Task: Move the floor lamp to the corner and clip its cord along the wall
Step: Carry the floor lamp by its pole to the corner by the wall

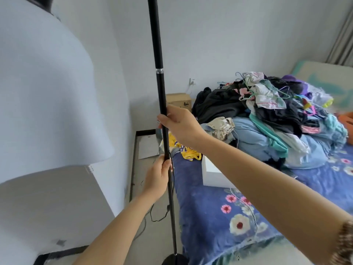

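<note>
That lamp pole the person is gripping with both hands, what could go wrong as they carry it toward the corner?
The cord hangs loose beside the lamp pole and loops on the floor, so it might snag or trip a foot. The lamp shade sits close to the head camera and hides much of the wall side. The bed crowds the narrow floor gap, so the base could catch its edge.

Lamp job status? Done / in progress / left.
Done: nothing finished that shows. In hand: both hands grip the lamp pole, right hand above, left hand below, beside the bed; the base sits near the frame's bottom edge. Left: the corner by the cardboard box is not reached, and the cord lies loose on the floor, unclipped.
</note>
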